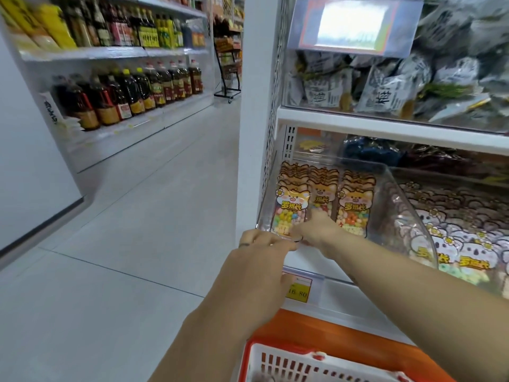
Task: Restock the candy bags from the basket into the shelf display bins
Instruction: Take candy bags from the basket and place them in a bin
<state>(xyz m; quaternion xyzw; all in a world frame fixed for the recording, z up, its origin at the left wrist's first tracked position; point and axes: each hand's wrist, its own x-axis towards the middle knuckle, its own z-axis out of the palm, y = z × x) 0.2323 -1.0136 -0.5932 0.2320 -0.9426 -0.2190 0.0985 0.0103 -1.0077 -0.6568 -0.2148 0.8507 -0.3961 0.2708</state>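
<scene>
Basket [278,351]: white grid wall, orange rim, at the bottom edge of the view; contents not visible.
Left hand [256,271]: ring on one finger, fingers curled over the front rim of the clear bin [396,197], gripping it.
Price tag [298,292] below the bin: yellow, reads "16.80".
Right hand [316,230]: inside the bin, fingers against the front candy bags [355,205]; whether they pinch one, cannot tell.
Candy bags: 3 rows, upright, fox cartoon, yellow Chinese lettering, probably "罗班长".
Next bin right: koala-print bags [451,244], same lettering.
Shelf above: grey bags [385,95] marked "梅".
Across the aisle: oil bottles [154,89].
</scene>
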